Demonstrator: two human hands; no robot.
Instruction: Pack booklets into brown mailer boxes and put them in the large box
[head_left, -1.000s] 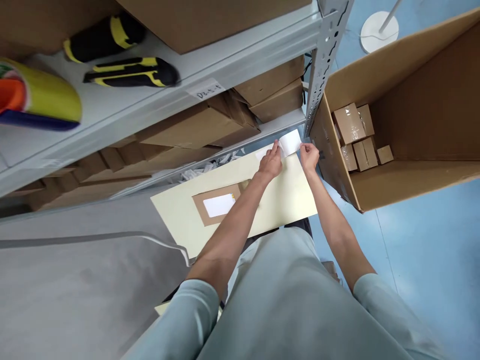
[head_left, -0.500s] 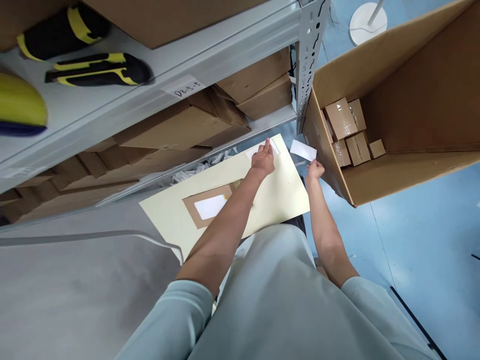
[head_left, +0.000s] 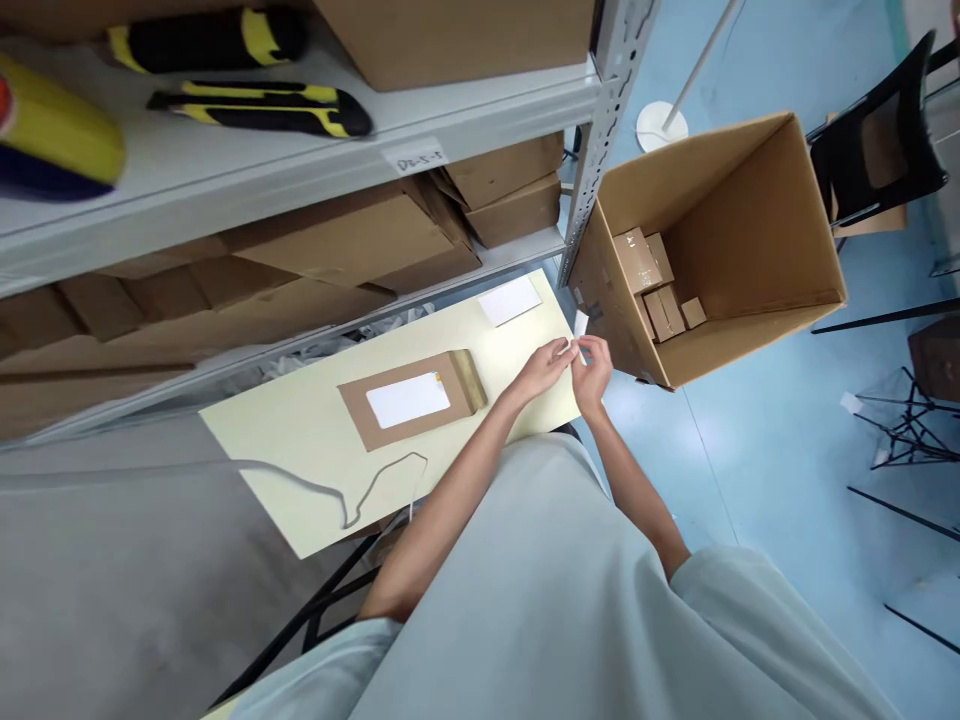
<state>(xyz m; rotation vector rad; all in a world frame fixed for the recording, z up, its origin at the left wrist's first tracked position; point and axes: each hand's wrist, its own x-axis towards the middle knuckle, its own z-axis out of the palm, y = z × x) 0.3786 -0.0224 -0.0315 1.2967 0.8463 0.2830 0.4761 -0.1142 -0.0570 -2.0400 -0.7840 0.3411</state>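
My left hand [head_left: 546, 368] and my right hand [head_left: 592, 372] meet over the right end of the pale yellow table [head_left: 300, 500]. Between their fingertips is a small white paper slip [head_left: 581, 323], its upper part sticking out. The fingers of both hands are pinched together on it. A white paper stack [head_left: 510, 300] lies at the table's far right corner. Left of my hands, a flat brown carton [head_left: 356, 405] with a white label [head_left: 409, 400] rests on the table.
A metal shelf [head_left: 495, 125] with cartons runs along the back, holding a black and yellow cutter [head_left: 277, 108]. A large open cardboard box [head_left: 750, 240] with small boxes inside stands at the right. A grey cable [head_left: 300, 480] crosses the table's left part.
My left hand has left the white papers and come right to meet my right hand. The slip is now between both hands and looks smaller. The view has shifted.
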